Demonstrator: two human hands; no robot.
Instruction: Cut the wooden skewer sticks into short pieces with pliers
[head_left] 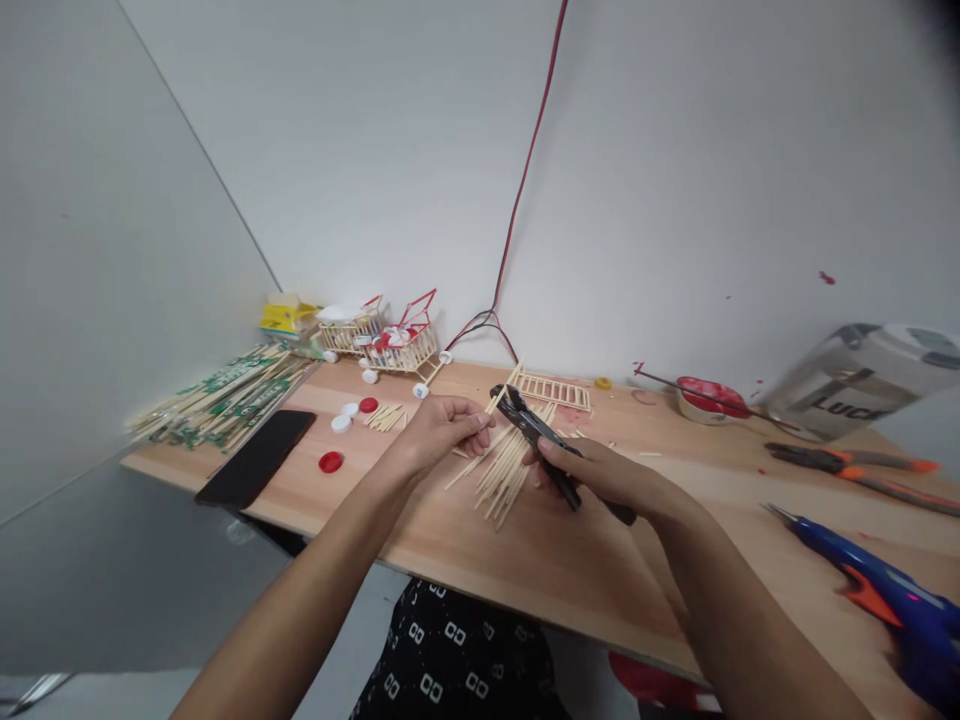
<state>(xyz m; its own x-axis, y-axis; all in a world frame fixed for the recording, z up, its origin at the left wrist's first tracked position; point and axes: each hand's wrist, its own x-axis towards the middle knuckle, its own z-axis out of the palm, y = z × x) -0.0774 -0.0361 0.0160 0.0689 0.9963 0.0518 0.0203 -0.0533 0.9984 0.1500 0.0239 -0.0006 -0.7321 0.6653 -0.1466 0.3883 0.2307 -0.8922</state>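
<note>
My left hand (442, 425) pinches a thin wooden stick (501, 392) and holds it up over the wooden table (570, 560). My right hand (600, 475) is wrapped round the handles of black cutting pliers (536, 435), whose jaws sit at the stick's upper end. Below both hands lies a loose pile of sticks (502, 468). A small ladder-like frame of sticks (553, 390) lies just behind the pliers.
A black phone (257, 457) and red and white bottle caps (346, 425) lie at left, by packets of sticks (217, 400). Two small stick carts (390, 345) stand at the back. A blue glue gun (885, 590), orange-handled pliers (855, 462) and a red bowl (709, 398) are at right.
</note>
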